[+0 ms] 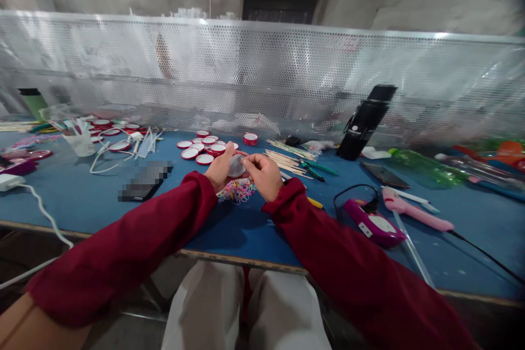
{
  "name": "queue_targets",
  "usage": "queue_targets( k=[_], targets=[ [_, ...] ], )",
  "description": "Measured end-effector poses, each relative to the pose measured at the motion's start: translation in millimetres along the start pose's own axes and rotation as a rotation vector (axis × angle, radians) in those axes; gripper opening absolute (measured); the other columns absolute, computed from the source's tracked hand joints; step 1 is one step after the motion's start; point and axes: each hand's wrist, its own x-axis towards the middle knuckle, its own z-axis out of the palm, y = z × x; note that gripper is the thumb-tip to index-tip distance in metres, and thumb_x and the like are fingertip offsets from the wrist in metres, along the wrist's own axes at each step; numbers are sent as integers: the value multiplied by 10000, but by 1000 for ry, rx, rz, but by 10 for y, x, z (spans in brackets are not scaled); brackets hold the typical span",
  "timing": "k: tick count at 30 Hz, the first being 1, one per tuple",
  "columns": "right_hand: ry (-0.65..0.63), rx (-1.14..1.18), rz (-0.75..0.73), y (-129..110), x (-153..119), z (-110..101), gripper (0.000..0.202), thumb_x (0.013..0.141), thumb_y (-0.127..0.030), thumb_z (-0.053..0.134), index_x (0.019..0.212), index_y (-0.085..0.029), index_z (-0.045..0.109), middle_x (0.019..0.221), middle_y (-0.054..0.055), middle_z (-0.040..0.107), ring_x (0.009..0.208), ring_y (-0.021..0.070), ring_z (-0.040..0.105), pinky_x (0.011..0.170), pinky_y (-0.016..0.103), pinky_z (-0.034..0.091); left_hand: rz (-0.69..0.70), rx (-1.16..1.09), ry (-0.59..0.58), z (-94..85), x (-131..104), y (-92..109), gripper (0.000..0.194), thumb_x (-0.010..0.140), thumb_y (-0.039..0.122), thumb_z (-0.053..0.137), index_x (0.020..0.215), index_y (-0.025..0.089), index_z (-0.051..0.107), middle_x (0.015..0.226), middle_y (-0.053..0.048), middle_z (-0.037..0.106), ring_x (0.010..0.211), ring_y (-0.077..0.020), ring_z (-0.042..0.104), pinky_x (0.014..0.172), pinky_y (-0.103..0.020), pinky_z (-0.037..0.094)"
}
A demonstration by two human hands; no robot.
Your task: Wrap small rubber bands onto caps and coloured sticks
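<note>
Near the middle of the blue table, my left hand (221, 168) is closed round a small round translucent piece (237, 166). My right hand (264, 174) pinches at the right edge of that piece, thumb and fingertips together. Just below both hands lies a pile of thin multicoloured loops (238, 191). Several red-rimmed round lids (204, 159) with pale faces are spread behind and to the left of my left hand. One red round tin (250, 139) stands behind my hands.
Wooden sticks (283, 161) and green-handled pliers (314, 169) lie right of my hands. Farther right are a black bottle (363, 126), a purple box (375, 223) and a pink glue gun (414, 212). A dark phone (146, 181) and a white cup (80, 144) are left.
</note>
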Motion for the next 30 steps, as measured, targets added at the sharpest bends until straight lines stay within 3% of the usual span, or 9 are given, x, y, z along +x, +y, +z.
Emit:
queue_targets(
  k=[5,9,15,22,30],
  targets=[
    [-14,-98,-67,44,14,-3,164,780,-349,604,769,-189,636,683,15,651,622,145,576,611,273,470,-45,-98,1,-31,29,5,497,911,567,375,863,150,642,713,-56,636,627,-150,591,647,-304,525],
    [-37,-192,-92,83,18,-6,143,778,-323,611,770,-185,644,675,3,645,590,127,550,575,257,433,-74,-183,41,-92,93,16,543,909,588,354,911,135,653,684,-66,634,587,-149,576,561,-262,480],
    [-63,-255,-139,95,4,12,138,791,-306,614,746,-179,642,632,-10,616,545,108,502,537,245,386,-150,-318,-15,-198,144,110,632,919,624,241,1007,123,615,730,-98,658,639,-185,614,631,-320,514],
    [-46,-297,-184,95,5,11,133,802,-307,619,767,-184,657,673,-2,634,579,111,517,585,248,408,-155,-338,41,-205,140,162,642,919,612,237,1104,119,604,727,-139,669,765,-252,656,685,-353,531],
    [-67,-303,-175,87,-9,10,150,807,-318,613,755,-185,656,639,-9,603,551,108,482,542,242,377,-136,-299,56,-233,162,176,621,918,611,231,1024,149,632,758,-130,691,740,-238,662,664,-357,543]
  ],
)
